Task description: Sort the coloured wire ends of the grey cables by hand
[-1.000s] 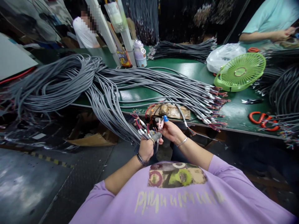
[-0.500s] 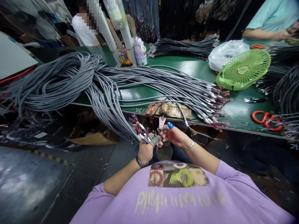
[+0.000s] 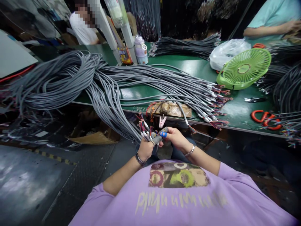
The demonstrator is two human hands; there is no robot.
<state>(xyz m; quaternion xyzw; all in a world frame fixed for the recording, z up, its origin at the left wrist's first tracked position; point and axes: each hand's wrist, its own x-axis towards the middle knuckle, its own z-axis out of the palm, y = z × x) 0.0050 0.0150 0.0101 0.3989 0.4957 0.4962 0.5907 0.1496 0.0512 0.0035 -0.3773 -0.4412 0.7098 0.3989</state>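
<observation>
My left hand (image 3: 146,148) is closed around the ends of several grey cables (image 3: 122,121), whose coloured wires fan out above the fist. My right hand (image 3: 175,137) meets it at the fingertips, pinched at the wire ends; a blue cover is on its thumb and grey covers are on other fingers. Just what the right fingertips hold is too small to make out. Beyond the hands, a pink clip (image 3: 162,121) hangs at the table edge, below a block wrapped in brown tape (image 3: 172,109). One cable end with bare coloured wires lies across that block.
A large coil of grey cables (image 3: 58,81) lies on the green table (image 3: 183,66), more cable ends to its right. A green fan (image 3: 244,69), a plastic bag (image 3: 228,55), a bottle (image 3: 141,51), orange-handled scissors (image 3: 265,119) and black nippers (image 3: 255,99) are around. Two people sit across.
My right hand has come down and left, its blue-covered thumb now pressed in against the wires by my left hand. The pink clip now shows clear of the fingers.
</observation>
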